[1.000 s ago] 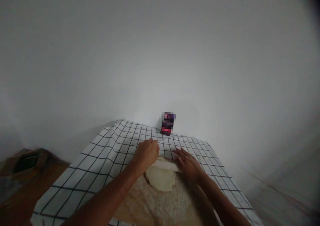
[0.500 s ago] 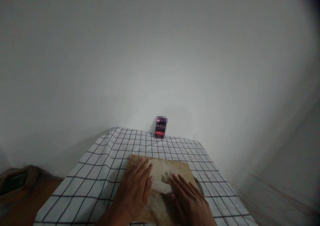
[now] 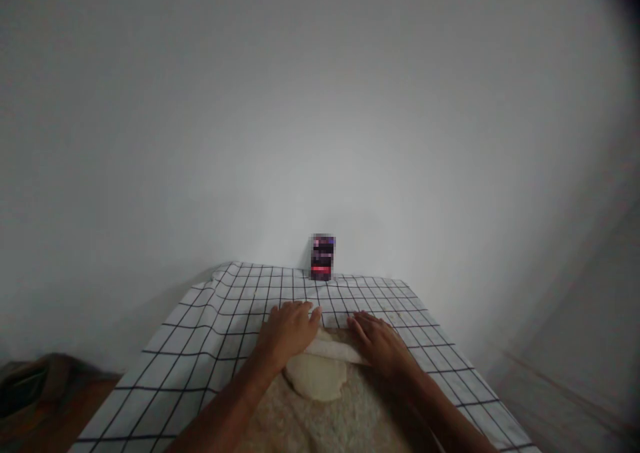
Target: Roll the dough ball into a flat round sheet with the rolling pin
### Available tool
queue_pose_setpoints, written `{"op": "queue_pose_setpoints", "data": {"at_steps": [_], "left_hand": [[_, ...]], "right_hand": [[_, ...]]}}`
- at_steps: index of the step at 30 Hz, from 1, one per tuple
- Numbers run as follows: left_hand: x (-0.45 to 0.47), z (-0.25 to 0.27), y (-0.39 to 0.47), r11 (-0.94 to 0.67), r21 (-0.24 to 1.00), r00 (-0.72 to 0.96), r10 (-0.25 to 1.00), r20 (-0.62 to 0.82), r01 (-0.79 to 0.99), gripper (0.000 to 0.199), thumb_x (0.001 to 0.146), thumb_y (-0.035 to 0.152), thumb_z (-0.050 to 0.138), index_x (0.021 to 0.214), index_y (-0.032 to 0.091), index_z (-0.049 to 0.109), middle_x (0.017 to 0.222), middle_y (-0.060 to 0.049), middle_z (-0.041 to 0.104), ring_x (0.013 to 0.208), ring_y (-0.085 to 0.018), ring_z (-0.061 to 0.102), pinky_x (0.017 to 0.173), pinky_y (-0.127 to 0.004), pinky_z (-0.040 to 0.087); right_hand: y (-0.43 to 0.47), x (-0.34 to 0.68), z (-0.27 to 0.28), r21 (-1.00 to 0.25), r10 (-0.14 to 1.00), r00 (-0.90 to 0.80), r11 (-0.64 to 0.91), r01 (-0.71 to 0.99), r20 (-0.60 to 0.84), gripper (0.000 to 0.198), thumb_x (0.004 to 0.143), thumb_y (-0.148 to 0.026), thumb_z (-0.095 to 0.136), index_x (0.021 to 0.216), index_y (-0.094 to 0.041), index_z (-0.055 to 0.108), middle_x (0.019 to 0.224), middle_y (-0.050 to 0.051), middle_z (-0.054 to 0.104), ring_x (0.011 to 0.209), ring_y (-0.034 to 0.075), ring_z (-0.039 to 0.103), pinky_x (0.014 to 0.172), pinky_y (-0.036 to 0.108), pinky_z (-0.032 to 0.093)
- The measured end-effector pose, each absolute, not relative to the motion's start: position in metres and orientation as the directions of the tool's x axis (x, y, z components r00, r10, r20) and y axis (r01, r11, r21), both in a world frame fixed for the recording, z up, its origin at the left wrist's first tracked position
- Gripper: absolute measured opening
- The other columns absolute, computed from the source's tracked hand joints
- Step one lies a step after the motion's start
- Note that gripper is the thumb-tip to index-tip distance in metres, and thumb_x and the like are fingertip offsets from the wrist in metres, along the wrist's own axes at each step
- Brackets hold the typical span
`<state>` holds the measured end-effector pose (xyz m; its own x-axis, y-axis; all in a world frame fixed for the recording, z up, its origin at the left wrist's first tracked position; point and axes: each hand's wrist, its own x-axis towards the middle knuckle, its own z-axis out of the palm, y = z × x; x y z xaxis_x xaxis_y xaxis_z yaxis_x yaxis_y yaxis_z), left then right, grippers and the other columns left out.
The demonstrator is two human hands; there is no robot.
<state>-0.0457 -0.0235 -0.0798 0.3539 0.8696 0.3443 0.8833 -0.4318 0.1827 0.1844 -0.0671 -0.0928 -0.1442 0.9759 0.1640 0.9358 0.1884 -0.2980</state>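
A pale rolling pin point(image 3: 336, 351) lies crosswise near the far edge of a floured wooden board point(image 3: 350, 416). My left hand point(image 3: 289, 333) covers its left end, fingers bent forward and down over it. Over the right end rests my right hand point(image 3: 384, 345), its fingers likewise curved over the far side. Both ends of the pin are hidden beneath my hands. On the near side of the pin spreads a flat, pale sheet of dough point(image 3: 317, 376), its far part covered by the pin.
A black-and-white checked cloth point(image 3: 220, 336) covers the table. At its back a dark, blurred-out upright object point(image 3: 322, 257) leans against the white wall point(image 3: 320, 126). Something brown and dark point(image 3: 45, 386) stands low at the left.
Both hands and the rolling pin have moved forward, away from me, toward the board's far edge. My fingers, stretched flat before, now bend over the pin. More dough shows on the near side.
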Motion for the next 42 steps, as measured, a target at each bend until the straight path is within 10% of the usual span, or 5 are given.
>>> {"op": "queue_pose_setpoints", "data": {"at_steps": [6, 13, 33, 42], "left_hand": [[-0.045, -0.085, -0.021, -0.393, 0.137, 0.321, 0.871, 0.372, 0.909, 0.047, 0.108, 0.046, 0.045, 0.14, 0.023, 0.069, 0.158, -0.015, 0.06, 0.154, -0.042, 0.046, 0.121, -0.073, 0.036], [-0.056, -0.096, -0.076, -0.466, 0.158, 0.347, 0.809, 0.475, 0.871, 0.051, 0.109, 0.048, 0.04, 0.15, 0.026, 0.062, 0.163, -0.012, 0.056, 0.159, -0.037, 0.038, 0.132, -0.066, 0.025], [-0.053, -0.078, -0.029, -0.566, 0.155, 0.509, 0.809, 0.295, 0.81, 0.044, 0.11, 0.047, 0.043, 0.137, 0.025, 0.07, 0.145, -0.003, 0.073, 0.143, -0.027, 0.06, 0.124, -0.042, 0.044], [-0.058, -0.093, -0.102, -0.445, 0.12, 0.346, 0.816, 0.463, 0.888, 0.053, 0.11, 0.049, 0.045, 0.148, 0.018, 0.062, 0.15, -0.015, 0.067, 0.149, -0.041, 0.053, 0.124, -0.073, 0.033]], "right_hand": [[-0.068, 0.186, -0.099, -0.251, 0.974, -0.164, 0.2, 0.947, 0.156, 0.051, 0.113, -0.039, 0.031, 0.134, -0.022, 0.074, 0.148, 0.014, 0.069, 0.141, 0.029, 0.062, 0.117, 0.047, 0.05], [-0.106, 0.175, -0.103, -0.187, 0.969, -0.108, 0.151, 0.971, 0.224, 0.05, 0.113, -0.038, 0.03, 0.143, -0.026, 0.068, 0.157, 0.012, 0.061, 0.15, 0.032, 0.052, 0.122, 0.062, 0.04], [-0.152, 0.151, -0.091, -0.228, 0.964, -0.033, 0.095, 0.969, 0.262, 0.047, 0.113, -0.038, 0.032, 0.128, -0.026, 0.075, 0.149, 0.009, 0.069, 0.144, 0.031, 0.058, 0.117, 0.053, 0.048], [-0.07, 0.178, -0.083, -0.269, 0.962, -0.242, 0.267, 0.925, 0.124, 0.057, 0.114, -0.049, 0.027, 0.139, -0.024, 0.072, 0.157, 0.01, 0.062, 0.157, 0.03, 0.042, 0.128, 0.052, 0.034]]}}
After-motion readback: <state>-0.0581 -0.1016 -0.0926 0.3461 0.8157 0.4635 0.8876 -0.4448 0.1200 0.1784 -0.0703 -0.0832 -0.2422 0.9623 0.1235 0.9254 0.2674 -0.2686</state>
